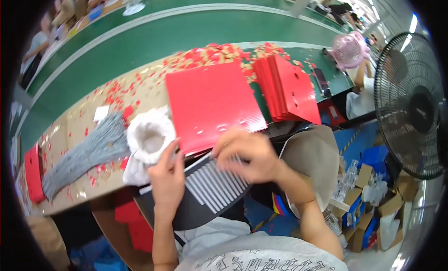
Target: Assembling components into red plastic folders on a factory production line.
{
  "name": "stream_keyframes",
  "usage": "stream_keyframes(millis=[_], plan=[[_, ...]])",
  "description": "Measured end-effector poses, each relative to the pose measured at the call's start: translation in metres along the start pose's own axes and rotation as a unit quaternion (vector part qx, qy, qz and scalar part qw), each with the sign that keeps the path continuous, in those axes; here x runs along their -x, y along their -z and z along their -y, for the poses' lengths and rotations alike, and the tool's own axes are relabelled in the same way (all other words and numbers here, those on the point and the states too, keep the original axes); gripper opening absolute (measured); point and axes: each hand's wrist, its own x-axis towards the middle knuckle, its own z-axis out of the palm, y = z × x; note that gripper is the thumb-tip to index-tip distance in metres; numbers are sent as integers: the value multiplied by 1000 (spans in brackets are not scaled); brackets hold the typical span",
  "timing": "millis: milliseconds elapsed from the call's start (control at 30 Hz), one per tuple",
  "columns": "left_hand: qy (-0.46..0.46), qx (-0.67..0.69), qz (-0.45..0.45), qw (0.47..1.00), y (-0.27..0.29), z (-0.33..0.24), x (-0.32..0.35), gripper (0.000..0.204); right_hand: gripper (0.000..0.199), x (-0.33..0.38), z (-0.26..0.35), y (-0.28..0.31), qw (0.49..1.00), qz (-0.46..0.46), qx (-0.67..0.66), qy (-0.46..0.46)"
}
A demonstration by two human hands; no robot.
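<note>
A flat red sheet or bag [212, 103] with small holes near its front edge lies before me. My left hand [168, 177] is at its front left corner, finger and thumb extended and apart, with nothing visible between them. My right hand [249, 154] is blurred by motion over the front edge of the red piece, its fingers bent; whether it holds anything I cannot tell. Under my hands, a row of pale grey strips [217, 184] rests on a dark surface [186, 210] at my lap. A white cloth bag [151, 135] stands open beside my left hand.
A long bundle of grey cords [88, 152] lies on the left. Red punched-out bits [210, 54] litter the bench. More red folded pieces [289, 89] stand at the right. A large black fan [410, 105], a pink fan [349, 50] and cardboard boxes [368, 219] are further right.
</note>
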Motion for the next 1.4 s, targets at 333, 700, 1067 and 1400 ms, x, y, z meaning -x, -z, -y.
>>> stream_keyframes(millis=[333, 700, 1067, 1400], plan=[[-33, -140, 184, 972, -27, -9, -1, 49, 11, -57, -106, -7, 980, 96, 26, -173], [-56, -284, 185, 939, -27, -5, 2, 63, 10, -53, -109, -19, 984, 88, 90, -126], [-77, -269, 161, 946, -28, -2, 0, 60, 13, -50, -111, -25, 983, 49, 157, -84], [-98, -260, 143, 950, -30, 3, 4, 59, 33, -45, -129, 5, 911, 22, 408, -56]])
